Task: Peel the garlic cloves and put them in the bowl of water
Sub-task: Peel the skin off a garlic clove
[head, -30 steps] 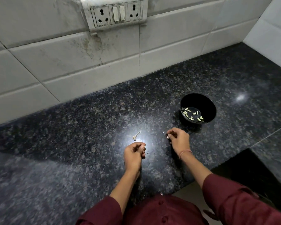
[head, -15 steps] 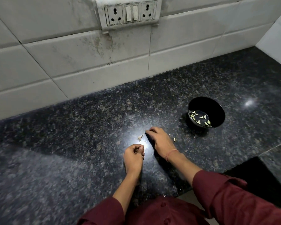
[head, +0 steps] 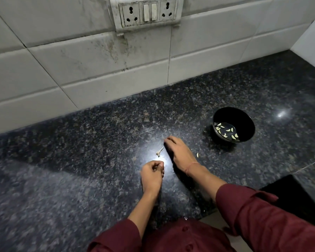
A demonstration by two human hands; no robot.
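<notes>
Hands: left (head: 151,174) curled shut — contents hidden; right (head: 178,151) flat, open on counter (head: 80,160).

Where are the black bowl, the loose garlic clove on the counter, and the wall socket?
black bowl (head: 244,122), head view, inner far wall.
garlic clove (head: 197,154), head view, its middle.
wall socket (head: 148,12), head view, the switches.

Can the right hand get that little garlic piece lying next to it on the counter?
Probably yes. The small garlic piece lies bare on the counter, just beside the right hand on the bowl's side, with nothing between them. The left hand is off to the other side.
</notes>
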